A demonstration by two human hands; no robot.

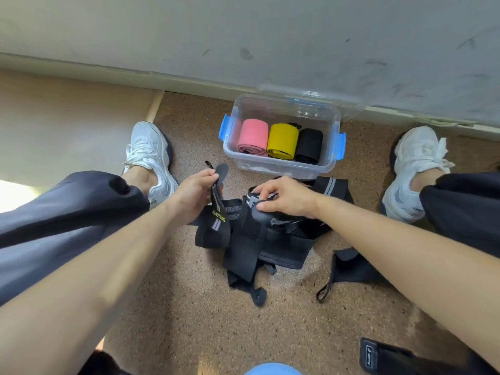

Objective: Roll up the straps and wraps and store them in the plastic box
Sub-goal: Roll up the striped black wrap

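— Black webbing, mostly? Lying where?
— Heaped in a pile [273, 247] on the speckled cork-brown floor [189, 307], between two white sneakers [151, 158] and just in front of the plastic box [270, 167].

— And inside the box?
— Three rolls packed side by side, left to right: pink roll [253, 136], yellow roll [282, 140], black roll [309, 144]. Box close to the grey wall [270, 36], open on top, blue latches [226, 131] at both ends, clear lid [311, 93] propped behind it.

— What about the left hand [193, 196]?
— Raised over the pile's left edge, thumb and fingers pinching the upper part of a black wrap [216, 220] with yellow-green lettering and grey stripes. Tab end poking up past the fingertips, lower end hanging down beside the pile.

— And the right hand [284, 197]?
— Down on top of the pile, fingers curled, thumb and fingertips pinching a black bundle [253, 201] with white stripes. Rolled or only folded: cannot tell.

— Anything lying apart?
— To the right of the pile, a separate black strap [349, 269] with a loop at its near end, partly hidden under the right forearm. Near the bottom right corner, another black piece [370, 355] with a small white label, well apart from the heap.
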